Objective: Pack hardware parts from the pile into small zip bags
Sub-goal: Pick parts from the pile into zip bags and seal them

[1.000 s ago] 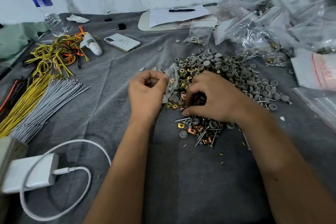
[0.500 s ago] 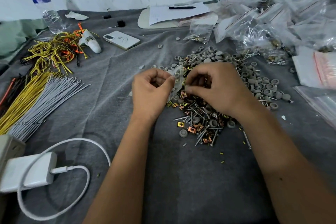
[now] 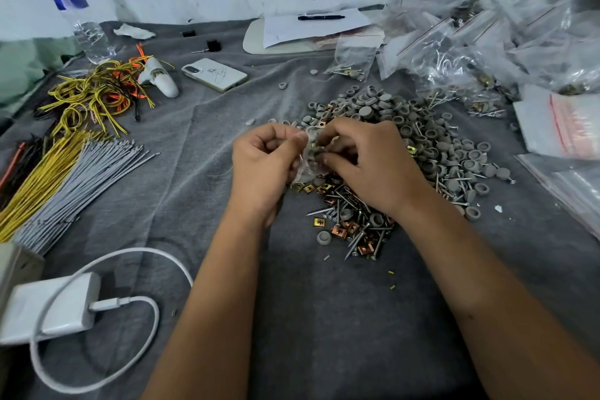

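Bag (image 3: 310,153) pinched between both hands

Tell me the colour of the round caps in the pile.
Grey round caps, seen clearly in the head view.

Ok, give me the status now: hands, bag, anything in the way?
Left hand pinches small bag. Right hand fingers at bag mouth, feeding parts. Pile just behind; nothing blocks.

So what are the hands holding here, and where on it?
The left hand pinches a small clear zip bag at its upper edge. The right hand fingers curl at the bag's other side; whether they hold a part is hidden.
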### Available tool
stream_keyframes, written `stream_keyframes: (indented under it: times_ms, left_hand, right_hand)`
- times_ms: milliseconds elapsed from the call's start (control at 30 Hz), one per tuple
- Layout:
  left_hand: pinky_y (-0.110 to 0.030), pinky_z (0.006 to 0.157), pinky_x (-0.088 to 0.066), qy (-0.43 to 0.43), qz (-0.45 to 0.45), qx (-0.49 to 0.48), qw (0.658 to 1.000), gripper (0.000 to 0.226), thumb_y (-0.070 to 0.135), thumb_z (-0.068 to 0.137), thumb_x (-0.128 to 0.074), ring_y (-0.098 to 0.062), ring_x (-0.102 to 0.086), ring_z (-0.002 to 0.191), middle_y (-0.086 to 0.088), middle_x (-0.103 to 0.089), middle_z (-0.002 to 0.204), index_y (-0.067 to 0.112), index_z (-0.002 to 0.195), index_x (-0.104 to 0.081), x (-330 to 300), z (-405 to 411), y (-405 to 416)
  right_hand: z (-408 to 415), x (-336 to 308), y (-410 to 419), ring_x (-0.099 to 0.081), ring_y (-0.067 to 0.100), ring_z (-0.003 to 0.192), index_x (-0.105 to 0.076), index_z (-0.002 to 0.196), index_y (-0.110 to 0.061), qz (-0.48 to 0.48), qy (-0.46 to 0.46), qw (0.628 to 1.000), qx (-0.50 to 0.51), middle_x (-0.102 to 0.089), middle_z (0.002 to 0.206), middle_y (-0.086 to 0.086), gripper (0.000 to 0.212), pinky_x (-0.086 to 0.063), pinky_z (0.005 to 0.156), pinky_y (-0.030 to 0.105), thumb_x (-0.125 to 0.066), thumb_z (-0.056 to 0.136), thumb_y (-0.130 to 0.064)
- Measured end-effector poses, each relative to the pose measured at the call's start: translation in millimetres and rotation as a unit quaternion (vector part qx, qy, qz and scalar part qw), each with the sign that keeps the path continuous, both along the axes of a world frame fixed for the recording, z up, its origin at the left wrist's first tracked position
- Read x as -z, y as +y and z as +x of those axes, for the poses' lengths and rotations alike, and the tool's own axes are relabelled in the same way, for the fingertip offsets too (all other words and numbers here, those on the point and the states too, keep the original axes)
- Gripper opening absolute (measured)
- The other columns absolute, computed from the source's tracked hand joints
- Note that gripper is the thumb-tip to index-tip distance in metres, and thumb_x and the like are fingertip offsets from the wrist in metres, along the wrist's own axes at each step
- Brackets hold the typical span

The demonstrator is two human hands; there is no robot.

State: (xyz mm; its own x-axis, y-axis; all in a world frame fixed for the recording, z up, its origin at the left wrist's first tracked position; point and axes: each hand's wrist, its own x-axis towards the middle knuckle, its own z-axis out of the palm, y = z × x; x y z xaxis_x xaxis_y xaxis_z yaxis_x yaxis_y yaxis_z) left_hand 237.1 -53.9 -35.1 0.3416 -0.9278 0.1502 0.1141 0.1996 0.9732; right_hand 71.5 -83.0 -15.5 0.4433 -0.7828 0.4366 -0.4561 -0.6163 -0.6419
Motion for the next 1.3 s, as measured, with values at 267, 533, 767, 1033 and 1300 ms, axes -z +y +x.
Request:
stream_keyframes:
  times_ms: [267, 533, 767, 1033, 1300]
  left_hand:
    - [-0.02, 0.042, -0.038, -0.046, 0.011, -0.084, 0.995, 0.012, 0.02, 0.079, -0.074, -0.01, -0.047, 0.043, 0.002, -0.061, 0.055, 0.021, 0.067, -0.074, 6.1, 2.9, -5.9]
    - [-0.025, 0.049, -0.038, -0.024, 0.024, -0.122, 0.992, 0.012, 0.017, 0.084, -0.074, -0.015, -0.045, 0.044, 0.0, -0.057, 0.053, 0.014, 0.072, -0.072, 7.0, 6.7, -7.3]
    - [-0.022, 0.043, -0.04, -0.051, 0.025, -0.106, 0.993, 0.016, 0.003, 0.092, -0.072, -0.012, -0.047, 0.041, -0.001, -0.057, 0.053, 0.008, 0.077, -0.07, 4.7, 2.7, -5.6]
    - [-0.019, 0.041, -0.038, -0.069, 0.009, -0.021, 0.997, 0.01, 0.006, 0.088, -0.075, -0.01, -0.048, 0.039, -0.004, -0.059, 0.051, 0.008, 0.078, -0.073, 4.0, -0.1, -2.9]
    - [-0.018, 0.044, -0.036, -0.084, 0.035, -0.053, 0.994, 0.013, 0.023, 0.078, -0.074, -0.008, -0.048, 0.041, 0.001, -0.06, 0.053, 0.028, 0.066, -0.075, 5.5, 0.0, -4.7]
  right_hand:
    - [-12.6, -14.3, -1.0, -0.069, 0.003, 0.074, -0.077, 0.084, -0.027, 0.024, 0.007, 0.998, -0.064, -0.073, 0.078, -0.014, 0.013, -0.057, 0.071, 0.027, -0.089, 0.078, -0.026]
    - [-1.5, -4.9, 6.5, -0.054, -0.003, 0.096, -0.076, 0.09, -0.043, 0.121, 0.261, 0.93, -0.227, -0.056, 0.096, -0.035, 0.028, -0.046, 0.084, 0.018, -0.093, 0.067, -0.045]
    - [0.9, -5.8, 5.7, -0.065, 0.001, 0.083, -0.075, 0.081, -0.033, 0.117, 0.228, 0.95, -0.178, -0.069, 0.084, -0.016, 0.008, -0.054, 0.083, 0.032, -0.081, 0.086, -0.035]
    - [-5.3, -12.1, -0.6, -0.068, -0.002, 0.085, -0.08, 0.097, -0.018, -0.016, -0.077, 0.997, 0.004, -0.073, 0.088, -0.015, 0.008, -0.048, 0.077, 0.009, -0.078, 0.09, -0.02]
    - [-2.5, -1.3, -2.7, -0.066, -0.009, 0.078, -0.081, 0.097, -0.018, -0.019, -0.017, 0.999, 0.023, -0.074, 0.086, -0.013, 0.016, -0.046, 0.074, 0.003, -0.084, 0.083, -0.013]
